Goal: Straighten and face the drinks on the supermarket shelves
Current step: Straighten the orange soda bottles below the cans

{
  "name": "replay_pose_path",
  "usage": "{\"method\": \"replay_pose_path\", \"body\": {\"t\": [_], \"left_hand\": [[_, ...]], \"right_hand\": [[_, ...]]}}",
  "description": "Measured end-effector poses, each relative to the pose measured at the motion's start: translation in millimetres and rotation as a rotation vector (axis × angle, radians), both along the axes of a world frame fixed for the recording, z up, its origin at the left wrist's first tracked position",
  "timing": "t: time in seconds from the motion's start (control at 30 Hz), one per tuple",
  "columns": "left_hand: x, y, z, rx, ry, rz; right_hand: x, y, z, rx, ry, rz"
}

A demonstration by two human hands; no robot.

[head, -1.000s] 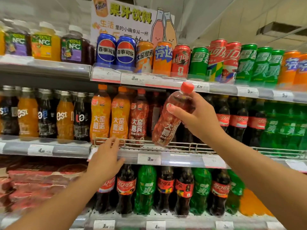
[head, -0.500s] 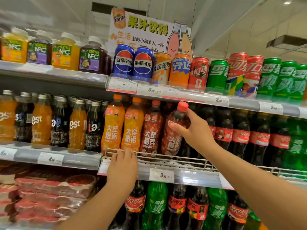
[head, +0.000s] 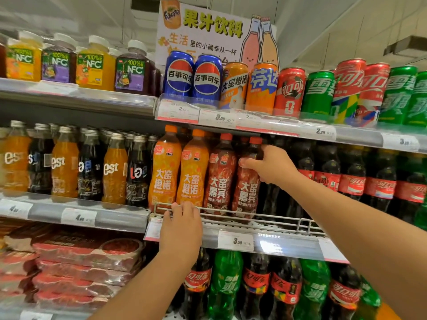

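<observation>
- Supermarket aisle under a white ceiling (head: 335, 24), ventilation grille (head: 406, 46) at upper right.
- Grey metal shelving (head: 87, 99) in tiers, fronted by clear price-tag strips (head: 235, 241).
- Illustrated juice-drink sign (head: 208, 33) propped above the top tier.

Soft-drink cans (head: 288, 91) are lined along the top shelf (head: 265, 128) beside juice bottles (head: 92, 63). Orange and red bottles (head: 203, 172) are stood upright behind the middle shelf's wire rail (head: 242, 215); cola bottles (head: 351, 176) are ranged alongside.
</observation>
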State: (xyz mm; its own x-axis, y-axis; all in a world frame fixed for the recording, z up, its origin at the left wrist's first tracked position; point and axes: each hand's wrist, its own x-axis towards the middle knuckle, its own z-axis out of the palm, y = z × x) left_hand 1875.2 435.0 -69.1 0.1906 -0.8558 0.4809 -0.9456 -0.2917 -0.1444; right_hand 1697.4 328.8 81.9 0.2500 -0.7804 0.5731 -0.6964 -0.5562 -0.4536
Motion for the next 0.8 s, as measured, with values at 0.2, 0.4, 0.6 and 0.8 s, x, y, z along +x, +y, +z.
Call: {"method": "replay_pose_path", "body": {"t": [0.2, 0.4, 0.6, 0.8], "left_hand": [[-2, 2, 3, 0.002, 0.006, -0.001], [-2, 0, 1, -0.012, 0.019, -0.012], [1, -3, -2, -0.038, 0.036, -0.034], [6, -5, -7, -0.087, 0.060, -0.079]], "right_hand": [[8, 0, -8, -0.050, 0.048, -0.109], [8, -1, -20, -0.108, 0.031, -0.109], [3, 24, -80, -0.233, -0.103, 0.056], [-28, 36, -195, -0.315, 0.257, 0.015]]}}
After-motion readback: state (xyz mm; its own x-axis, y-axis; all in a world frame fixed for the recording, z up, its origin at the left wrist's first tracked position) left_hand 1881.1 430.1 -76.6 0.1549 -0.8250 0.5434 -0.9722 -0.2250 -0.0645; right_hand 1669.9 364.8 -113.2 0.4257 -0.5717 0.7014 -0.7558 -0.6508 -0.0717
